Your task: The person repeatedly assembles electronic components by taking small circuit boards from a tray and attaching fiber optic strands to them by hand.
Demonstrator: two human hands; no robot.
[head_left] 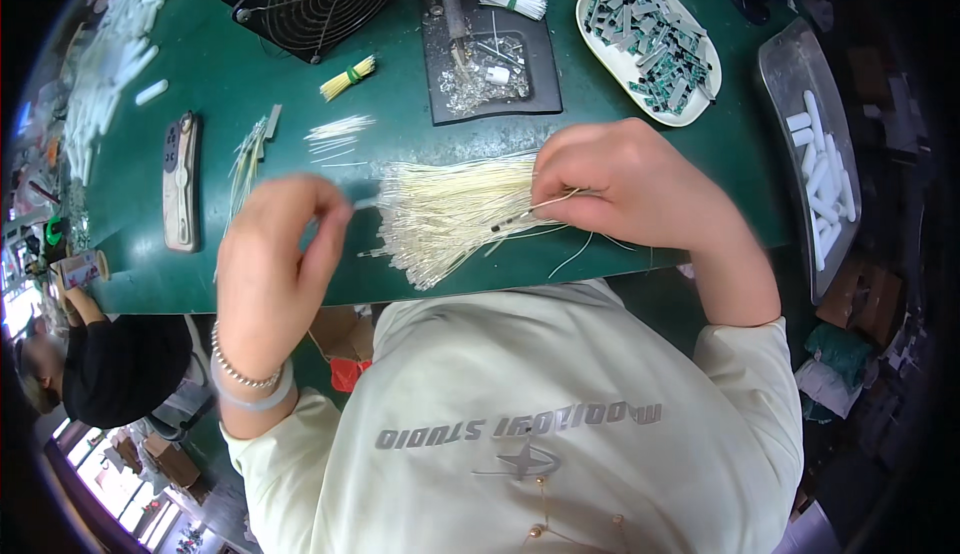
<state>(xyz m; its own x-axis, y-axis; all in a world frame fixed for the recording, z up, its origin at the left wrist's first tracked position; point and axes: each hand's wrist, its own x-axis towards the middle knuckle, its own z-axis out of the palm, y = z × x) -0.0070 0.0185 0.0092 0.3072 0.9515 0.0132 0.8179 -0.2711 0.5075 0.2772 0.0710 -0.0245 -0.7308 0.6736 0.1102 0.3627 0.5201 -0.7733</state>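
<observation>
A green worktop (130, 189) is seen, with white, round-ended sticks (120, 49) heaped at its far left. The left hand (275, 254) is blurred; whether anything is held in its grip cannot be told. In the middle, a fanned bundle of thin, pale yellow wires (450, 214) is laid out. A small, narrow, dark strip (510, 222) with thin wire seems to be pinched in the right hand's (615, 179) grip, over the bundle. It should probably be held softly and kept apart, so no knots are made. Farther right, small green boards (650, 49) are piled in a white oval dish (603, 56).
</observation>
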